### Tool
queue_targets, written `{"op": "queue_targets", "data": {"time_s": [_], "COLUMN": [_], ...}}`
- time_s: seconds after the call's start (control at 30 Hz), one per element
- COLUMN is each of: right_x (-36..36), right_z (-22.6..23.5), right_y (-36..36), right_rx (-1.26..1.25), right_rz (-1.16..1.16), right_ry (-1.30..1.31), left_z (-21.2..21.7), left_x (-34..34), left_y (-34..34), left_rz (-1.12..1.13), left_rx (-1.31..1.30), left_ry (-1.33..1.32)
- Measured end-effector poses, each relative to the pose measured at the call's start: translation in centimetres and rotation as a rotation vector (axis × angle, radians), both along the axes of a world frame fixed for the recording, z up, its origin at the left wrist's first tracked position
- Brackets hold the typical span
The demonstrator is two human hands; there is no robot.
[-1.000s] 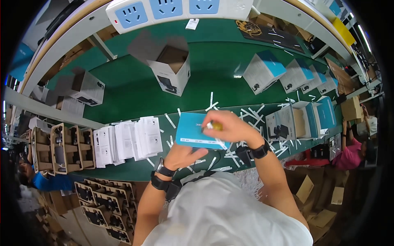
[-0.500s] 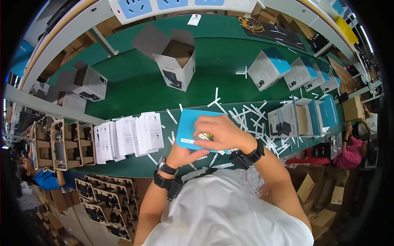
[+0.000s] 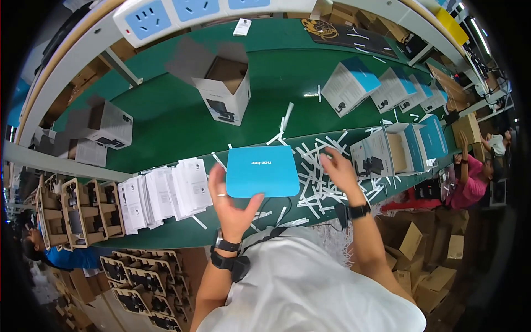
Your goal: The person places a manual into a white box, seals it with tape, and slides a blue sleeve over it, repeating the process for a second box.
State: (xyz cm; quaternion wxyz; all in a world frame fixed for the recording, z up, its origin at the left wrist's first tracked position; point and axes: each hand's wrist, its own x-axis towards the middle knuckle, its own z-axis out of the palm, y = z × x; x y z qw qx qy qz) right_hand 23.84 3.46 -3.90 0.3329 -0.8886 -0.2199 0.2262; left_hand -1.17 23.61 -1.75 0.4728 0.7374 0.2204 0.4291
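A flat-topped blue box [image 3: 263,174] with pale lettering is in front of my body at the near side of the green table. My left hand [image 3: 229,202] grips its left side, thumb along the near edge and fingers at the left edge. To the right, apart from the box, my right hand [image 3: 339,172] hovers over a litter of white paper strips [image 3: 312,191]. Its fingers are apart and hold nothing.
Stacks of white leaflets [image 3: 166,191] lie left, beside cardboard trays [image 3: 83,213] with black parts. An open white carton [image 3: 227,91] stands at the back. Blue-and-white boxes [image 3: 351,91] line the back right; another open box [image 3: 381,152] is nearer. Co-workers [image 3: 473,180] work at right.
My right hand has left the top of the blue box and moved right over the strips. The box now faces up more squarely, with its lettering showing, in my left hand.
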Motion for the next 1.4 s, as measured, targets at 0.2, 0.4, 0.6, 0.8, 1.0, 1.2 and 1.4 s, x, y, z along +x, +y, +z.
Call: {"op": "queue_targets", "data": {"time_s": [0.2,0.4,0.6,0.8,1.0,1.2,1.4], "right_x": [-10.0,-10.5,-10.6,-10.5,-9.9,-12.2,-7.6], "right_z": [6.2,3.3,0.8,0.1,0.1,1.1,1.6], "right_y": [3.1,3.6,3.1,2.9,1.6,2.3,3.7], "right_rx": [0.616,0.611,0.652,0.65,0.484,0.484,0.522], "right_rz": [0.271,0.233,0.249,0.257,0.346,0.435,0.487], "right_ry": [-0.19,-0.463,-0.516,-0.565,-0.625,-0.602,-0.429], "left_z": [2.8,-0.4,-0.3,-1.1,1.6,2.1,-0.5], "left_x": [-0.7,-0.6,-1.0,-1.4,-1.1,1.7,1.7], "left_y": [1.8,2.0,4.3,5.7,5.1,-0.2,1.2], "left_rz": [-0.19,-0.091,-0.228,-0.359,-0.379,-0.324,-0.278], "left_rx": [0.037,0.389,0.586,0.601,0.719,0.696,0.828], "left_ry": [0.25,0.293,0.325,0.362,0.502,0.767,0.654]}}
